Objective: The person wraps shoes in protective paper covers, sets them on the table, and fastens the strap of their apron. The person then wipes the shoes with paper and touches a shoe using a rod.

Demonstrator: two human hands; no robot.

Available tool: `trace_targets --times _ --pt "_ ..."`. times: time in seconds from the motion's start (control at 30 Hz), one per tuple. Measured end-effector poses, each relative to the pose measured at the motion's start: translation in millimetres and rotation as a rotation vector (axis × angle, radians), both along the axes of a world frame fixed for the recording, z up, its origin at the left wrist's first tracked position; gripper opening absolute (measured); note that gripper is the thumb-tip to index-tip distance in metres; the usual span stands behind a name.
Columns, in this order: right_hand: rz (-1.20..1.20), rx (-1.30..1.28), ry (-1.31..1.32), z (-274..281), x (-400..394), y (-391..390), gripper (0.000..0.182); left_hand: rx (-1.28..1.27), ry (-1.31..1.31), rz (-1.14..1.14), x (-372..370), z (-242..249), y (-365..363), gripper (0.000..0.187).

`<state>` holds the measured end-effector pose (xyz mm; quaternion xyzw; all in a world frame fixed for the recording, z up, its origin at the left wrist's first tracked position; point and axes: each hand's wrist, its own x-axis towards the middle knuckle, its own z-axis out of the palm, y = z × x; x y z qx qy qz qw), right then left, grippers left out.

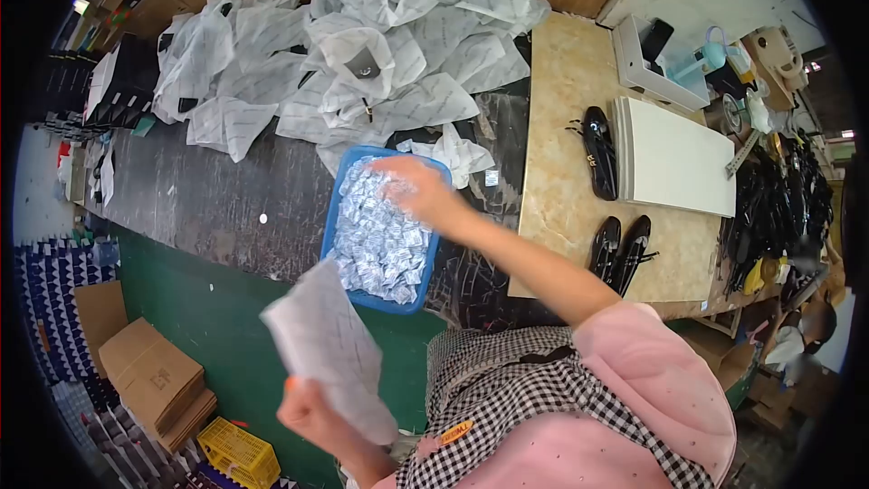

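A blue tray (329, 237) full of small white-and-blue packets (380, 235) rests at the front edge of the dark table. My right hand (415, 190) reaches over its upper part, blurred by motion, and its fingertips cannot be made out. Lower down, my left hand (312, 412) is closed on a sheet of white printed tissue paper (330, 344), which hangs up and across in front of the tray's lower left. Behind the tray, crumpled tissue-wrapped items (389, 54) lie in a large heap.
At the right, a tan tabletop (566, 63) bears black shoes (599, 154), a stack of white sheets (679, 158) and a white box (656, 81). Flattened cartons (154, 376) and a yellow basket (237, 453) are at the lower left. Black straps hang at the far right.
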<state>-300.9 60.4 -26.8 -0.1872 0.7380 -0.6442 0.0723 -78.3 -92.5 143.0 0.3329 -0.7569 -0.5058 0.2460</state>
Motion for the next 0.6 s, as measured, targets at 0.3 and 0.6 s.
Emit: trace_targets --times 0.3,0.6 --pt "0.072 -0.252 -0.803 -11.8 126.1 140.5 0.024 -0.019 -0.071 -0.547 -36.7 -121.7 113.9 0.028" --pt "-0.889 0.603 -0.107 -41.0 253.0 318.3 0.02 0.043 -0.116 -0.717 -59.2 -138.4 147.4 0.031"
